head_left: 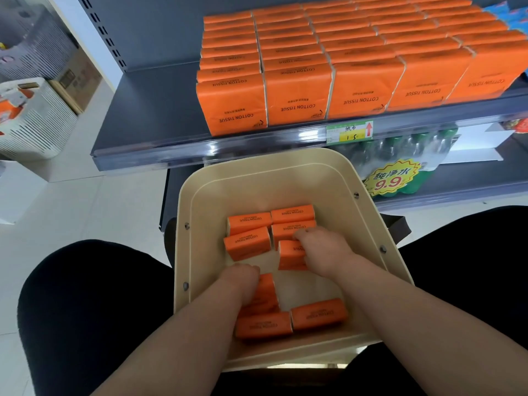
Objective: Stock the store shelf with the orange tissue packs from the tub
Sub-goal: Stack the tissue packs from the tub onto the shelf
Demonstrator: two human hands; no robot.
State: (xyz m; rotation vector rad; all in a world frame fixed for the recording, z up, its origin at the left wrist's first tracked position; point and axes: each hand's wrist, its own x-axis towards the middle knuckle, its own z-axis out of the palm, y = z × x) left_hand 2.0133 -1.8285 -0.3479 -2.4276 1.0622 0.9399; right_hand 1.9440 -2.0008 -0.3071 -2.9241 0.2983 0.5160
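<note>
A cream tub (pixel 257 178) sits between my knees with several orange tissue packs lying loose in its bottom. My left hand (pixel 243 281) reaches down and its fingers curl round one orange pack (pixel 264 298) near the tub's front. My right hand (pixel 323 247) grips another orange pack (pixel 290 255) at the middle right. Other packs lie at the back (pixel 248 221) and along the front (pixel 317 314). Above, the dark grey shelf (pixel 160 110) carries rows of orange packs (pixel 300 92) filling its right part.
The shelf's left part is bare metal. A price tag (pixel 350 132) is clipped to the shelf's front rail. Green water bottles (pixel 400 167) with a yellow 9.9 sign stand on the lower shelf. White slotted baskets (pixel 31 121) and cardboard boxes stand on the floor at left.
</note>
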